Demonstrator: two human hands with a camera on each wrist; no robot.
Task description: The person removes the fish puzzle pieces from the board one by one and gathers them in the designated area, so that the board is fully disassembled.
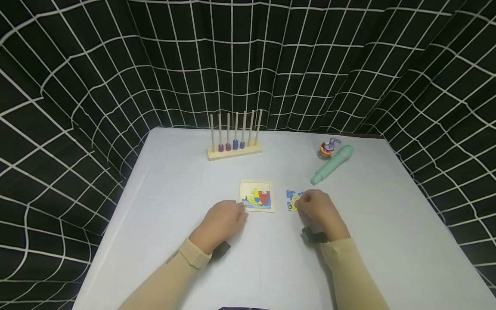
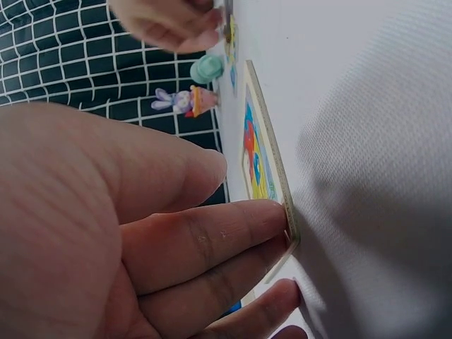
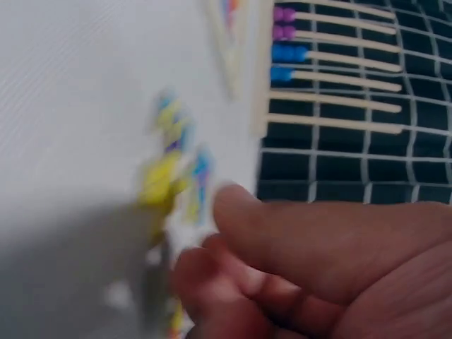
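Note:
A square wooden puzzle frame (image 1: 256, 182) lies mid-table, with a colourful picture partly filled in by puzzle pieces (image 1: 257, 199). My left hand (image 1: 222, 221) rests at its lower left corner. In the left wrist view, nearly straight fingers (image 2: 240, 226) touch the frame's edge, the thumb held apart above. To the right of the frame lies a group of loose puzzle pieces (image 1: 290, 196), yellow and blue. Over their right side is my right hand (image 1: 317, 207), fingers curled, thumb near the index finger. The right wrist view is blurred, and I cannot tell whether a piece is pinched there.
Behind the frame stands a wooden counting rack (image 1: 234, 154) with upright pegs and a few purple and blue beads. A mint-green microphone (image 1: 332, 164) lies at the back right beside a small rabbit figure (image 1: 327, 147). A dark curtain with white grid lines (image 1: 248, 64) surrounds the white table (image 1: 174, 172).

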